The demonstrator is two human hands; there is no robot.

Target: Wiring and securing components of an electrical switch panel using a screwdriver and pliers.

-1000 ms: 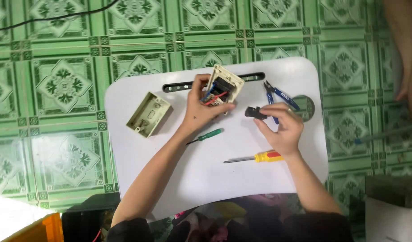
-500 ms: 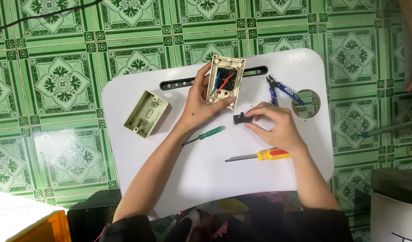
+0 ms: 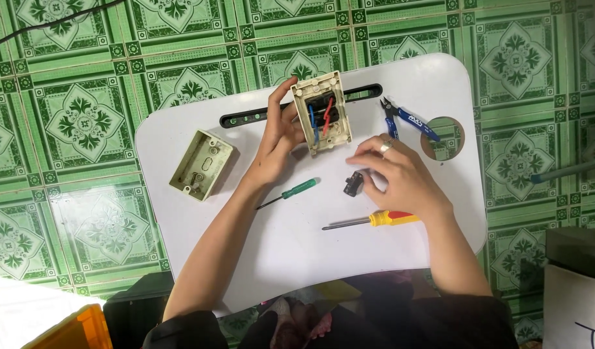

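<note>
One white rounded lap table [image 3: 200,220] with a black slot and a round cut-out, set over a floor of green patterned tiles [image 3: 84,123]; a black cable [image 3: 45,29] crosses the tiles at upper left.

On the table, items as follows:
- Cream plastic switch plate, back side up, with red and blue wires [image 3: 321,111]: grasped along its left edge by my left hand [image 3: 278,139], tilted up near the slot.
- Small black switch module [image 3: 354,184]: lying on the table, my right hand [image 3: 401,174] spread loosely over it, fingertips just beside it, nothing clenched.
- Cream plastic back box [image 3: 201,164]: left side, well apart from my hands.
- Green-handled screwdriver [image 3: 288,193]: between my forearms.
- Yellow-and-red-handled screwdriver [image 3: 372,220]: beneath my right wrist.
- Blue-handled cutters [image 3: 407,119]: beside the cut-out.

An orange plastic bin corner [image 3: 71,329] shows at lower left.
</note>
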